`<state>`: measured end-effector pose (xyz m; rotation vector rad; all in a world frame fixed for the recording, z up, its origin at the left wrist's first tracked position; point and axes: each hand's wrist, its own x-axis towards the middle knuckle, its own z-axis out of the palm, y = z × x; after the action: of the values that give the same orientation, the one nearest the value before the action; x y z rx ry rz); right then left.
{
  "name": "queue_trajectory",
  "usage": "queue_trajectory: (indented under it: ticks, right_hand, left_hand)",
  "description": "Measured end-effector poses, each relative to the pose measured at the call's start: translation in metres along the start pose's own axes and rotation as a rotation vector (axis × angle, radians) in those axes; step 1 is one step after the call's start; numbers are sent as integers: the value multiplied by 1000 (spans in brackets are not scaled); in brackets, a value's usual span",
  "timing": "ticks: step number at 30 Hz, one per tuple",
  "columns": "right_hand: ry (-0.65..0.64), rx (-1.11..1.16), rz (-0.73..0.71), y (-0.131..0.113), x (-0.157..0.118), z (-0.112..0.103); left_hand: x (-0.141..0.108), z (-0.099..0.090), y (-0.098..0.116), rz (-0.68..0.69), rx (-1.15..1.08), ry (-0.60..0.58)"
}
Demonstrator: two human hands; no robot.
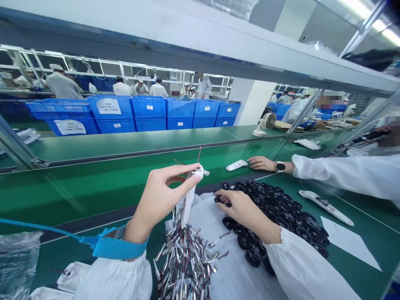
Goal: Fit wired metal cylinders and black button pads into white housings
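Note:
My left hand, with a blue strap at the wrist, pinches a white plastic housing near its top end. The housing hangs upright, with a small silver motor and a thin red wire at its top. Beneath it lies a heap of small silver motors with wires. My right hand has its fingers closed around a small black part at the left edge of a pile of round black parts, above a white sheet.
Beyond the bench runs a green belt carrying a white housing; a co-worker's hand reaches beside it. Another housing and paper lie right. White housings sit lower left. A shelf crosses overhead.

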<state>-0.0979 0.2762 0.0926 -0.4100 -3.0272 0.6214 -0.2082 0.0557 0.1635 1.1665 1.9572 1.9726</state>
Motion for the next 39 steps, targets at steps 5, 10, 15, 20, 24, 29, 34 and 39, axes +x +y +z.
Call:
queue_trajectory:
  ticks: [5,10,15,20,24,29,34,39]
  right_hand:
    - [27,1048,-193,-38,10,-41]
    - [-36,1391,-283,-70,14,-53]
    - [-18,1338,-283,-68,13,-51]
    - [-3,1210,-210,-60,8,-57]
    - [59,1150,-253,-64,3,-65]
    - [82,1044,-244,-66,-1,-73]
    - [39,1015,-253,-62,1,-71]
    - [-23,1118,-296,-66,5,-64]
  left_hand:
    - [-3,-5,0,98,54,34]
    - [-7,-10,2,262,135,62]
    - [-7,-9,2,420,212,73]
    - [-7,-4,5,443,234,28]
    - [-8,1,4,403,249,19]
    - [-7,4,0,375,262,-2]
    - [-7,4,0,304,238,-20]
    - [-6,7,-1,289,158,-14]
